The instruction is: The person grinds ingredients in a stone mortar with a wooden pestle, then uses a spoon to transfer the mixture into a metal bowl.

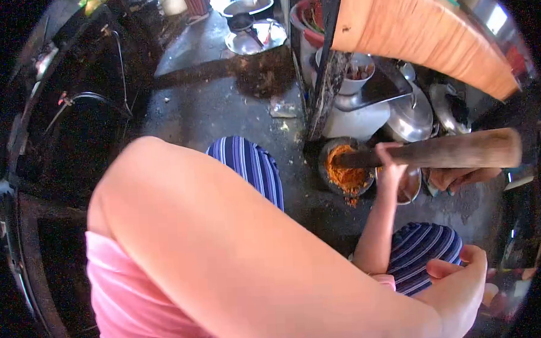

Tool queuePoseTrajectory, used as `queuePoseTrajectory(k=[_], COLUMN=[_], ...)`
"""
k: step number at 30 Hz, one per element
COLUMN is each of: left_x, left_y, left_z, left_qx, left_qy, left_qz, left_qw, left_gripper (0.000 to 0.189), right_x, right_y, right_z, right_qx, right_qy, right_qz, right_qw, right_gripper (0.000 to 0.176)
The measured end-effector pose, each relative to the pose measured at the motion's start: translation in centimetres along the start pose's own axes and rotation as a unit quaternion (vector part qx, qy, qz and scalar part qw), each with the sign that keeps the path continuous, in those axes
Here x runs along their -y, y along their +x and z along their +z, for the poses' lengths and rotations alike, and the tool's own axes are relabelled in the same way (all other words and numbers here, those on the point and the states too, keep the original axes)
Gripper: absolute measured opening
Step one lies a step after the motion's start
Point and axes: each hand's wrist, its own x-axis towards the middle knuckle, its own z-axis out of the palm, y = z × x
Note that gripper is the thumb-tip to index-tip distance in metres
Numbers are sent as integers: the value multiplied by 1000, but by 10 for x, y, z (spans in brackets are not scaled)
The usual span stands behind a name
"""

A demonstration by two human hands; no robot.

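Note:
My right hand (390, 157) is closed around a long wooden pestle (460, 150). The pestle's narrow end rests in a dark mortar (326, 182) that holds an orange, coarse pounded mix (347, 173). Some of the mix spills over the near rim. My left arm crosses the whole foreground, and my left hand (462, 278) is at the lower right, beside my striped knee. Its fingers are loosely curled, apart from the thumb, with nothing visible in them. Next to the mortar stands a bowl (409, 188), partly hidden by my right arm and the pestle.
Behind the mortar are a white container (355, 123), a pot lid (410, 119) and a pot with a dark handle. A wooden panel (420, 29) overhangs the upper right. Metal basins (257, 38) sit on the floor at the back. Dark racks with hoses line the left.

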Motion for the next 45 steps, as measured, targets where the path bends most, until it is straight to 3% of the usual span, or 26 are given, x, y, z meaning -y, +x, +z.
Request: queuePoseTrajectory(k=[2,4,6,8,10,11,12,14,15,16,18,19,23,26,28,29,30,32,33,34,35,36,39,42,44,45], left_x=[-2,-13,-21,-26,-33,-36,-39,-43,-46,-49,-47,-46,-44,-58,-60,-58,-53,-40,-25,-7,12,31,78,122,136,137], left_y=[-13,-21,-31,-40,-49,-53,-50,-32,-19,-8,0,5,12,-24,-49,-60,-66,-75,-73,-75,-71,-64,-27,9,36,45], left_z=[-11,-17,-23,-26,-28,-29,-31,-33,-34,-37,-55,-62,-87,-68,-56,-51,-47,-36,-31,-13,-8,14,60,118,153,161], left_qx=[13,-4,-48,-90,-130,-143,-152,-150,-130,-88,49,48,300,22,-87,-133,-161,-180,-158,-192,-146,-199,-65,-116,-280,-328], left_qy=[15,10,-27,-59,-87,-90,-88,-81,-56,4,289,293,268,144,43,3,-21,-40,-4,-84,-143,-145,-191,-236,-238,-270], left_qz=[-20,-46,-78,-113,-135,-145,-157,-176,-174,-150,55,46,96,-61,-93,-103,-104,-105,-94,-117,-145,-137,-288,-249,-214,-204], left_qw=[1000,999,995,988,979,975,972,970,975,985,954,954,911,987,991,986,981,977,983,971,968,959,936,932,905,882], left_gripper=[20,22,25,27,30,31,33,35,37,38,27,27,25,26,27,28,30,32,41,45,55,61,68,82,92,97], right_x=[-60,-86,-67,-36,5,1,15,-6,-39,-58,-80,-91,-79,-39,-15,-18,-66,-129,-136,-140,-146,-109,-10,25,-19,-36], right_y=[-14,-21,-22,-12,-3,9,11,14,16,6,-7,-4,-14,5,1,-1,7,-4,-13,-16,-16,-17,-4,-2,1,-1], right_z=[5,-3,-7,-10,-8,-16,-10,-19,-19,-21,-9,-18,-6,-17,-19,-17,-27,-30,-31,-30,-24,-19,-3,5,2,5], right_qx=[-57,-66,-103,-75,-77,-71,-77,-14,-43,-27,-7,-4,-10,-10,-25,-48,-71,-58,-43,-24,-72,-90,-23,-7,-39,20], right_qy=[51,127,56,45,48,23,34,26,14,-13,-26,-12,68,-2,-30,-40,-82,-91,-24,42,265,13,17,-88,-198,-306], right_qz=[55,33,58,-5,-9,-28,-25,-17,-47,61,9,-3,-36,-43,8,-51,-30,-17,6,27,15,-29,-66,-54,-59,0], right_qw=[996,989,991,996,996,997,996,999,998,998,1000,1000,997,999,999,997,994,994,999,998,961,995,997,995,978,952], right_gripper=[25,28,26,31,53,53,19,29,29,34,36,36,34,32,35,18,41,50,53,56,55,43,23,25,34,41])
